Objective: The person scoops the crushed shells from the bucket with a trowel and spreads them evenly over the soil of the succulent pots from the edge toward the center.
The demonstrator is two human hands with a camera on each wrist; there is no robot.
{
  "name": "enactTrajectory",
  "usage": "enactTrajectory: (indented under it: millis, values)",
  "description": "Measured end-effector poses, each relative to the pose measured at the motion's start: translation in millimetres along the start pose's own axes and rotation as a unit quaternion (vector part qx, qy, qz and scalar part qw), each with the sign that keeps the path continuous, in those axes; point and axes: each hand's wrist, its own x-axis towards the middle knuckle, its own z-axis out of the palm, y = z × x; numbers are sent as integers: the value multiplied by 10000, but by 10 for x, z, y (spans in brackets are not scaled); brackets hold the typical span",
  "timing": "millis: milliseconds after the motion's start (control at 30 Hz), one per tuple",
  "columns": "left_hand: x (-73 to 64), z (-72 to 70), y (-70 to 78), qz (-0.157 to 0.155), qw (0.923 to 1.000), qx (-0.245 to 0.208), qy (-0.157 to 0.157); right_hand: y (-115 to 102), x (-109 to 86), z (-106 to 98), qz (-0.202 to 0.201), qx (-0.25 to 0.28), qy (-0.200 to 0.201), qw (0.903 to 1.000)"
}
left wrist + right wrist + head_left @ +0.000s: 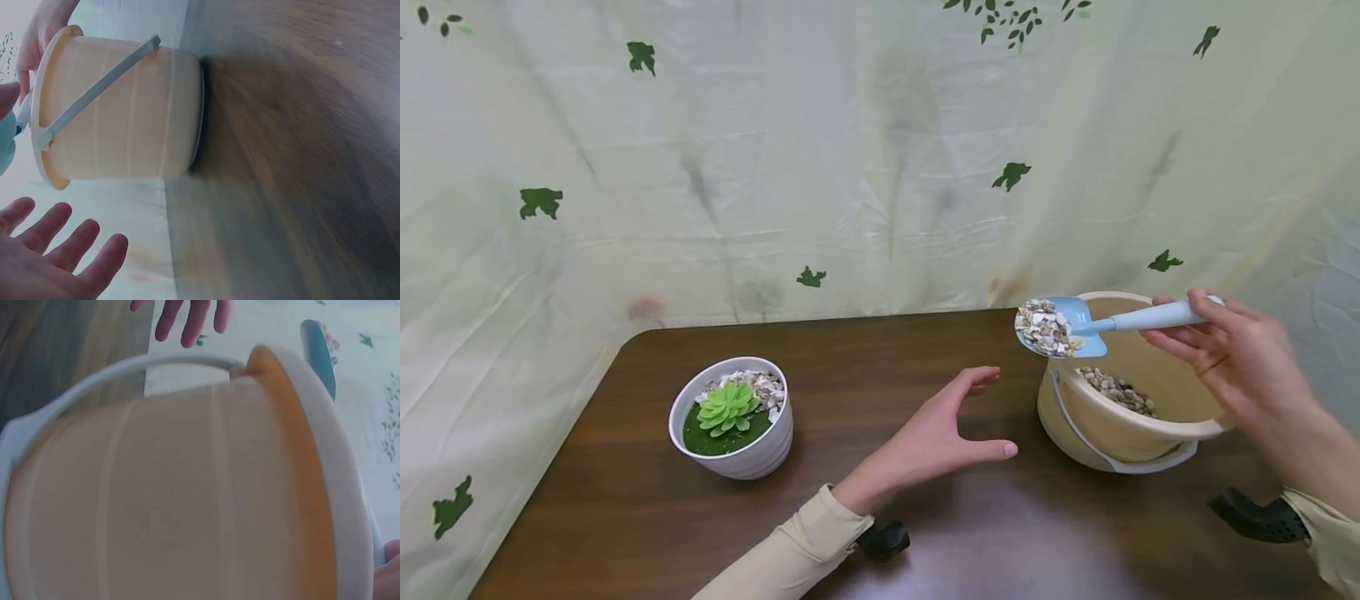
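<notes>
My right hand [1255, 358] grips the handle of a light blue toy shovel [1157, 317] above a beige bucket [1120, 446]. Small pale stones [1045, 327] are heaped on the shovel's blade, which reaches out past the bucket's left rim. More pebbles [1116, 392] lie inside the bucket. My left hand [936, 433] is in the air left of the bucket, thumb and fingers spread apart, holding nothing. In the left wrist view its fingers [103, 265] are extended near the bucket's rim. The shovel blade [317, 359] shows beyond the rim in the right wrist view.
A white pot [771, 450] stands at the left of the brown table [647, 517], with a green succulent [727, 408], green moss and white stones in it. The bucket's grey handle [1086, 437] hangs down in front. A leaf-patterned curtain [850, 167] hangs behind the table.
</notes>
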Motion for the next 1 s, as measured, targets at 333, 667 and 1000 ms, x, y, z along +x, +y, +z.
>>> enactTrajectory:
  millis: [333, 667, 1000]
  values:
    - [-342, -230, -67, 90, 9999, 89, -44, 211, 29, 225, 143, 51, -63, 9999]
    - [-713, -468, -127, -217, 9996, 42, 182, 398, 36, 386, 148, -418, -139, 9989]
    - [-1078, -709, -179, -347, 9983, 83, 452, 552, 75, 517, 120, -554, -289, 9980]
